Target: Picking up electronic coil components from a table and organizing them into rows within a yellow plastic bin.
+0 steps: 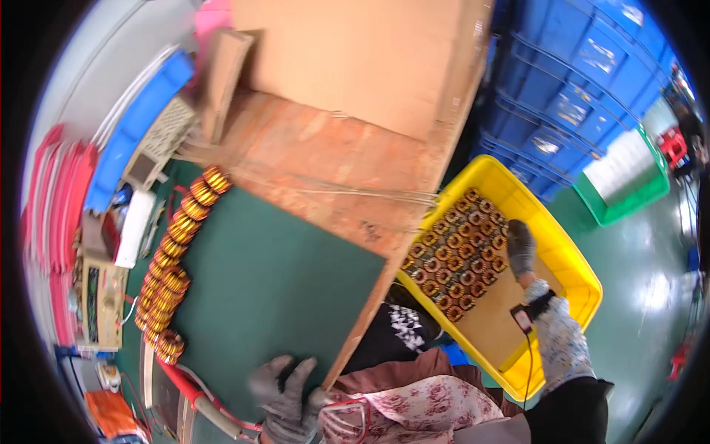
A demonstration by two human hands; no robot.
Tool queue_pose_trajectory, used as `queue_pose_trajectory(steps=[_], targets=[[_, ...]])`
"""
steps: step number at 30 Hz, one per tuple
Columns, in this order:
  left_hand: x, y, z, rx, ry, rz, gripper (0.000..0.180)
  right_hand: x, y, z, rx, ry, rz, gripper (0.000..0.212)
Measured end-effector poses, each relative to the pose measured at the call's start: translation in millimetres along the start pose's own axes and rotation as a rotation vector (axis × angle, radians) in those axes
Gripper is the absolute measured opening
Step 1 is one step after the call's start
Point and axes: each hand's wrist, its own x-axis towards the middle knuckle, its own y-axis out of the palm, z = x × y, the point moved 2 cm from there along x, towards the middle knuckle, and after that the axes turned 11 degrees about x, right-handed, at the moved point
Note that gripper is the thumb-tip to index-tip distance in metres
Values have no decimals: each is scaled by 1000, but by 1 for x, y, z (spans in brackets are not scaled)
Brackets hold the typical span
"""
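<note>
My left hand (285, 396), in a grey glove, is over the near edge of the green work mat (281, 274). Its fingers are spread and nothing shows between them. To its left, a long stack of copper-wound toroidal coils (171, 281) runs along the mat's left side. My right hand (521, 248), also gloved in grey, reaches into a yellow plastic bin (573, 277). It is beside the right edge of several rows of toroidal coils (462, 248) on a brown cardboard sheet (492, 325). Its fingertips are blurred, so whether it grips a coil cannot be made out.
Wooden boards (333, 140) and a large cardboard panel (347, 59) stand at the bench's back. Stacked blue crates (569, 89) rise behind the bin, with a green bin (636, 192) right of them. Bench instruments (102, 303) and a red-handled tool (192, 392) lie left.
</note>
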Motion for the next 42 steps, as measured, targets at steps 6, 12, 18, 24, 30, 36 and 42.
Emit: queue_pose_trajectory(steps=[6, 12, 18, 24, 30, 36, 42], targets=[[-9, -9, 4, -141, 62, 29, 43, 28, 13, 332, 195, -479, 441, 14], [-40, -13, 10, -287, 25, -105, 45, -28, 109, 507, 464, -912, 1461, 34], [-59, -7, 15, -349, 22, -153, 44, -105, 254, 557, -127, -1322, 1313, 55], [-66, -7, 23, -345, 39, 111, 41, -174, 348, 563, -354, -1187, 1355, 67], [-74, 11, 29, -346, 54, 10, 41, -184, 363, 535, -144, -1360, 1174, 56], [-66, 8, 22, -375, 100, 10, 42, -166, 314, 524, 169, -1049, 967, 42], [-59, 3, 21, -391, 145, -97, 46, -132, 256, 478, 1407, 1384, 1527, 41]])
